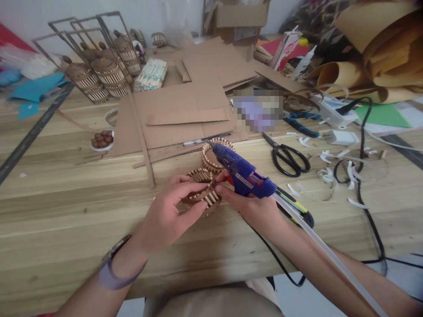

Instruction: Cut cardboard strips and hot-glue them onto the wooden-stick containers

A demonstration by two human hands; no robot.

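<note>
In front of me, my left hand (172, 211) pinches the wall of a small round ring (212, 199) of brown strip and pale sticks. My right hand (246, 200) holds a blue glue gun (243, 171), its nozzle pointing up and left. The fingertips of that hand also touch the ring's right side. A long clear glue stick (307, 226) runs out of the gun's back over my right forearm. Just behind the held ring, a second stick-lined ring (211, 160) rests on the table, partly hidden by the gun's nozzle.
Black scissors (287, 158), blue-handled pliers (302, 125) and a yellow-black cutter (295, 207) lie at right, with cables and scraps. Cardboard sheets (185, 101) spread behind. Back left stand several stick-covered lantern-like pieces (109, 72), nearer a bowl of brown balls (102, 140).
</note>
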